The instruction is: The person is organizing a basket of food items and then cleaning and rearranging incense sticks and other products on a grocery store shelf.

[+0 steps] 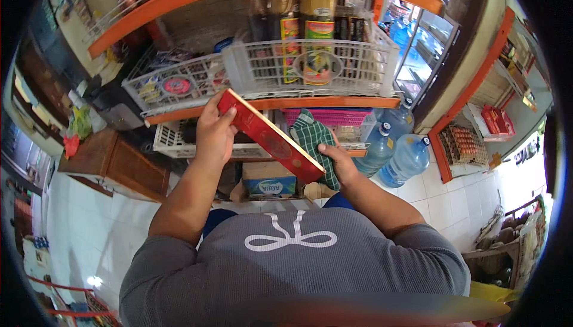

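Note:
My left hand (pixel 215 130) grips the upper left end of a long, flat red box (pixel 271 141), thumb on its front face. The box slants down to the right and bears printed writing and a round emblem. In my right hand (pixel 340 161) is a green checked cloth (pixel 313 134), bunched up beside the lower right end of the box. Some of the right fingers are hidden behind the cloth. Both hands are in front of an orange-edged shelf rack (pixel 322 102), above my lap.
White plastic baskets (pixel 362 62) with bottles and packets stand on the rack. Below are a pink basket (pixel 324 117) and a cardboard box (pixel 268 171). Large blue water bottles (pixel 405 161) stand at right, near egg trays (pixel 465 145). A wooden cabinet (pixel 130 161) is at left.

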`<action>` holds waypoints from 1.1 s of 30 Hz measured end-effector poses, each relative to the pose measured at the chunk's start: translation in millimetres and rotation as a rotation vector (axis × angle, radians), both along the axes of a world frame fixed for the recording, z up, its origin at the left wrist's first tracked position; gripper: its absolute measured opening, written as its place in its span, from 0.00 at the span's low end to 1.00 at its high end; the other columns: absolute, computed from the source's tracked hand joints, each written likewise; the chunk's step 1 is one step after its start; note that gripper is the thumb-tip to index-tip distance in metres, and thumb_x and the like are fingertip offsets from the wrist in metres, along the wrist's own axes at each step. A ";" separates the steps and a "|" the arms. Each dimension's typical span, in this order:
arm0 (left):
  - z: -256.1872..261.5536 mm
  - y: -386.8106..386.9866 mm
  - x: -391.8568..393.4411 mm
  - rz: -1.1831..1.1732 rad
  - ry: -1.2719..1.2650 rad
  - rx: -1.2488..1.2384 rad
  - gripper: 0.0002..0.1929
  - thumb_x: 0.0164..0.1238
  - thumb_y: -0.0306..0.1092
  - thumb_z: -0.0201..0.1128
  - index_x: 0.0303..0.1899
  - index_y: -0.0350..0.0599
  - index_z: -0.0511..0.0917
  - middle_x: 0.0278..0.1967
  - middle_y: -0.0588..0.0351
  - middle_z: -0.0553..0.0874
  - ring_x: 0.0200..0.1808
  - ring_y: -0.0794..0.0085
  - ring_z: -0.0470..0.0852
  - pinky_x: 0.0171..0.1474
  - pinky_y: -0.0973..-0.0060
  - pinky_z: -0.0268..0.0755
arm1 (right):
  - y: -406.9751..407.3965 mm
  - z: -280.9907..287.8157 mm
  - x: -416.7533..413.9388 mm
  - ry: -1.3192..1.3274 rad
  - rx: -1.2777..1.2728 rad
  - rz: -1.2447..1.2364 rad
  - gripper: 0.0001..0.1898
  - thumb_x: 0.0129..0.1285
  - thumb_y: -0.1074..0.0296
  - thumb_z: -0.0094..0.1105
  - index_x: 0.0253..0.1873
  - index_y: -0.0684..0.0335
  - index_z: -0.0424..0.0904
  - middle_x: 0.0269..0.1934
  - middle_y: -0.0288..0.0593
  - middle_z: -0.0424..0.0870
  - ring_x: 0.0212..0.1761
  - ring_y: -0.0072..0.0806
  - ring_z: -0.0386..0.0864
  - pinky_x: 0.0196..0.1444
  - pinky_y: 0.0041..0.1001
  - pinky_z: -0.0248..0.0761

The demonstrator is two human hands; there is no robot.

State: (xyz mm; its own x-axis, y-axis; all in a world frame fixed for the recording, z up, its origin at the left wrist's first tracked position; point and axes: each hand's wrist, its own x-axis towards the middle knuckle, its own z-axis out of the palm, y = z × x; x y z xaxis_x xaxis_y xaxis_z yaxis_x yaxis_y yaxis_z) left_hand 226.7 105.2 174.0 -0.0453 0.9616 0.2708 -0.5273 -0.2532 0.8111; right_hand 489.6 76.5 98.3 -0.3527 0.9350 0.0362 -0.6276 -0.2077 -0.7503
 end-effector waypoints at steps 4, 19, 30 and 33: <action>-30.6 18.4 -14.1 0.158 0.004 0.026 0.17 0.66 0.20 0.58 0.55 0.41 0.67 0.51 0.52 0.77 0.50 0.69 0.79 0.51 0.68 0.76 | -17.9 9.7 -47.9 0.078 -0.129 0.220 0.37 0.58 0.66 0.66 0.70 0.53 0.54 0.60 0.46 0.70 0.55 0.31 0.75 0.55 0.32 0.73; -33.2 -61.4 -17.8 -0.098 -0.066 -0.286 0.14 0.75 0.35 0.45 0.57 0.44 0.68 0.38 0.57 0.80 0.35 0.71 0.81 0.39 0.75 0.75 | -15.0 62.3 -115.3 -0.855 1.000 -0.443 0.31 0.49 0.76 0.70 0.61 0.58 0.71 0.54 0.51 0.70 0.58 0.42 0.70 0.60 0.34 0.64; -23.8 -81.6 -9.6 -0.057 -0.169 -0.405 0.11 0.78 0.41 0.42 0.49 0.52 0.72 0.33 0.63 0.80 0.25 0.79 0.76 0.18 0.80 0.64 | -58.3 81.0 -108.1 -1.319 1.379 -0.502 0.27 0.46 0.74 0.63 0.55 0.45 0.79 0.49 0.52 0.73 0.45 0.46 0.76 0.42 0.35 0.75; -26.7 -91.7 -2.0 -0.169 -0.173 -0.453 0.12 0.78 0.43 0.41 0.47 0.52 0.72 0.32 0.63 0.80 0.22 0.80 0.74 0.15 0.84 0.59 | -56.8 82.7 -107.0 -1.359 1.354 -0.565 0.26 0.45 0.73 0.64 0.54 0.47 0.79 0.48 0.50 0.73 0.44 0.45 0.76 0.41 0.35 0.75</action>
